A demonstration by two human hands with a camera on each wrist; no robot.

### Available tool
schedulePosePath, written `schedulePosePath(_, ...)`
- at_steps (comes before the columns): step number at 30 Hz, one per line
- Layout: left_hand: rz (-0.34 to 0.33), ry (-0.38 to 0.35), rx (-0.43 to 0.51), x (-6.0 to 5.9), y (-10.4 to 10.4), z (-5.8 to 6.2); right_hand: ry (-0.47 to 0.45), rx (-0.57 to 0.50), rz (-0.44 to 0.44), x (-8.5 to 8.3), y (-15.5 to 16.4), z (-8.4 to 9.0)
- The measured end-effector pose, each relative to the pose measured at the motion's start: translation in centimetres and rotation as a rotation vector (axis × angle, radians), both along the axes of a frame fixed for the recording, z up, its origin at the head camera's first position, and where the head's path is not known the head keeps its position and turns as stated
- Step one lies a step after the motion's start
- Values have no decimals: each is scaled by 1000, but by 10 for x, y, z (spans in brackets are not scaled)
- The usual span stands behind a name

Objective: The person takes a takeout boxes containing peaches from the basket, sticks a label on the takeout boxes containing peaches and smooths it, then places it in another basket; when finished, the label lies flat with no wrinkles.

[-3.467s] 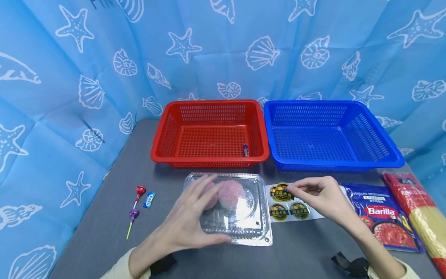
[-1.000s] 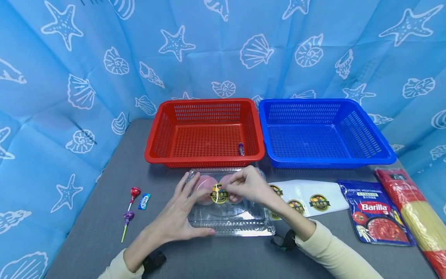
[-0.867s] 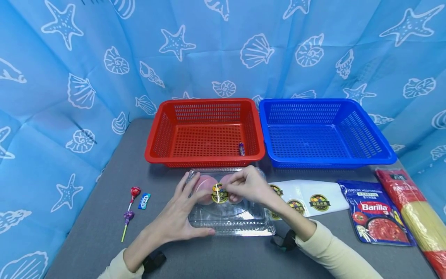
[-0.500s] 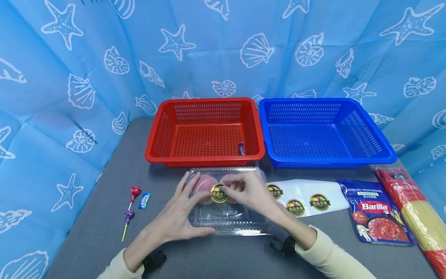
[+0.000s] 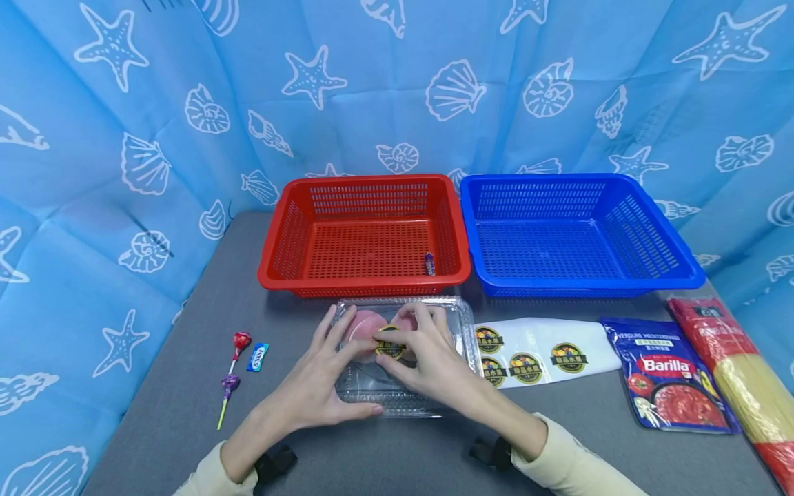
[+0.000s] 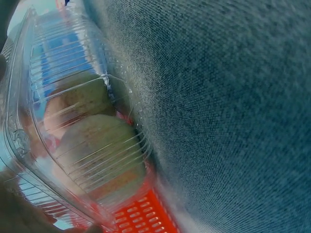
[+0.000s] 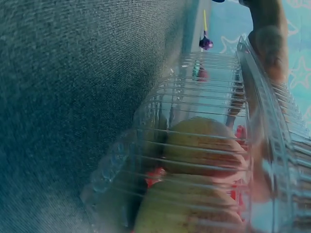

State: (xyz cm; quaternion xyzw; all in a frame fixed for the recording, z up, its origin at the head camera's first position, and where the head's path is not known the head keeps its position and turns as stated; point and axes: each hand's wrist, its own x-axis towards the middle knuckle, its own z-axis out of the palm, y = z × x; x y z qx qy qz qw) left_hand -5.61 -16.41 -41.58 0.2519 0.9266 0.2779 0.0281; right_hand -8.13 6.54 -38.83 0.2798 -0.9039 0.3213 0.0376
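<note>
Peaches (image 5: 366,322), two of them, sit side by side in a clear plastic clamshell box (image 5: 464,327) on the grey worktop (image 5: 378,455), just in front of the red basket (image 5: 366,284); both wrist views show them through its ribbed wall. A round black-and-gold sticker (image 5: 389,346) is over the lid, in front of the fruit and between the hands. The left hand (image 5: 313,382) rests on the box, fingers spread and fairly straight, thumb at the front edge, index fingertip at the sticker's left side; its grip is loose rather than clenched. The right hand (image 5: 434,358) has its index finger along the sticker's upper edge and its thumb at the lower left — whether that grip pinches the sticker or only presses it, I cannot tell.

Just right of the box lies a white sticker sheet (image 5: 540,334) with four matching labels, then a blue Barilla sauce pouch (image 5: 673,375) and a red-ended spaghetti pack (image 5: 753,386). A blue basket (image 5: 589,284) stands beside the red one, which holds a small purple-wrapped candy (image 5: 429,264). To the left are a red lollipop (image 5: 242,339), a purple lollipop (image 5: 229,383) and a small blue packet (image 5: 257,357) — all before a seashell-print curtain (image 5: 372,103).
</note>
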Motion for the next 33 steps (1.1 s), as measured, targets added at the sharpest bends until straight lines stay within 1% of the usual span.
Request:
schedulePosePath(3,2,-12,4,0,0,0,-5,41,-27,0,0,0)
schedulePosePath(7,5,-10,-9,0,0,1,-17,88,-68,0,2,1)
schedulePosePath(12,7,-10,-22,0,0,1,-56,111,-102,-1,7,3)
schedulePosePath(15,6,-9,-20,0,0,2,-62,130,-122,-2,11,5)
schedulePosePath(24,10,-3,-19,-1,0,1,-32,160,-124,-5,17,8)
schedulePosePath(33,15,-30,-14,-1,0,2,-28,146,-118,-7,22,9)
